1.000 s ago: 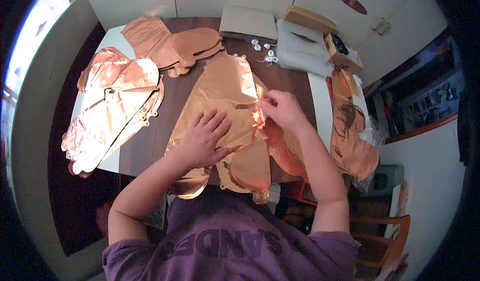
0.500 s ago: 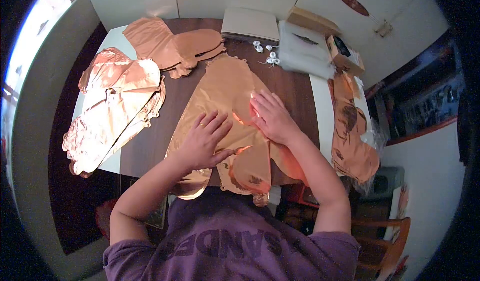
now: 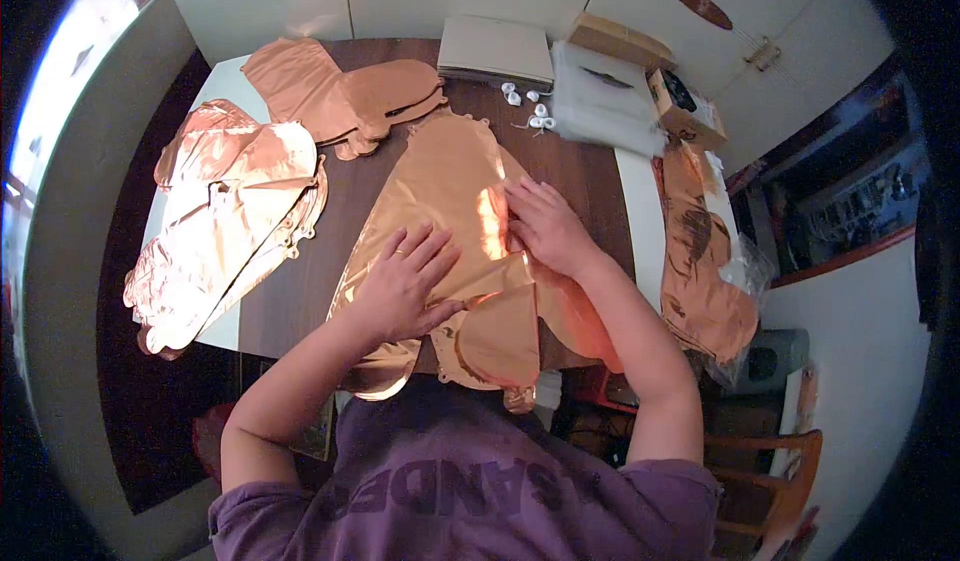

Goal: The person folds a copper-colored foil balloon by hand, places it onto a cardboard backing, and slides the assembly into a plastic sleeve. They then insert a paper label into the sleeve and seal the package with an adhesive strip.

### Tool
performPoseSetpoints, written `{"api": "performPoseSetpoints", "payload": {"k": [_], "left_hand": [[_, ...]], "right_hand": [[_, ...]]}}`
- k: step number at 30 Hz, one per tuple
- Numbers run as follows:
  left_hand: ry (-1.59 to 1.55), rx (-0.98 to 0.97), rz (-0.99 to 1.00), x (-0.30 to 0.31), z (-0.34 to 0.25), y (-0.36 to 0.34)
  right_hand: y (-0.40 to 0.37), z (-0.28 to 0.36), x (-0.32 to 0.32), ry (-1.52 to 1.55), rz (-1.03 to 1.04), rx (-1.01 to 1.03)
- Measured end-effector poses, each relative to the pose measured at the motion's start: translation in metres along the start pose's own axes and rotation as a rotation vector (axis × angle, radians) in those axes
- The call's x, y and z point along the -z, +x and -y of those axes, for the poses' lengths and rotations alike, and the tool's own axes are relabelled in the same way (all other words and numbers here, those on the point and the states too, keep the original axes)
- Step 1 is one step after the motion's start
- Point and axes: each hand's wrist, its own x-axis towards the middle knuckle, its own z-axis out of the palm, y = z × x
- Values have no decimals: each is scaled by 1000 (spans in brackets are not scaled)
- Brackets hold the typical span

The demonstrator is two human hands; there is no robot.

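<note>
Both hands are down on the foil shape, which lies on the bench right in front of the person. The left hand is spread wide, palm down across the middle, gripping nothing. The right hand lies flatter, fingers together and stretched out along the right edge; whether the thumb pinches a layer underneath, I can't tell.

Here's the danger: this stuff looks thin and slippery. Press unevenly and the layers could skid apart; drag the right hand sideways and that edge could crease. The lower lobes reach the bench's near rim, so a brush from the purple shirt might well shift the whole thing. Small tabs stick out at the top and bottom, and a careless tug could tear one.

And what a surface! Coppery, mirror-smooth in places, glowing orange beside the right fingers, with soft wrinkles running through it. The outline tapers towards the far end and swells into rounded lobes nearby, with a rounded flap on top. Over on the left, a crinkled foil pile blazes almost white; behind it, a folded foil stack shows a duller, satiny skin on the dark, wood-grained bench.
</note>
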Motion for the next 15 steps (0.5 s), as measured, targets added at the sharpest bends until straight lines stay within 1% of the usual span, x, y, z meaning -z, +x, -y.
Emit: {"api": "performPoseSetpoints", "payload": {"k": [2,6,12,15], "left_hand": [[-1,3,0,0,0,0],[1,3,-3,1,-1,0],[-23,0,-30,1,-1,-2],[-148,36,-117,14,7,-8]], "right_hand": [[-2,-5,-16,-105,-65,94],[-1,-2,-15,-177,-20,106],[-2,-1,-15,-221,61,75],[-1,4,-10,-241,108,43]]}}
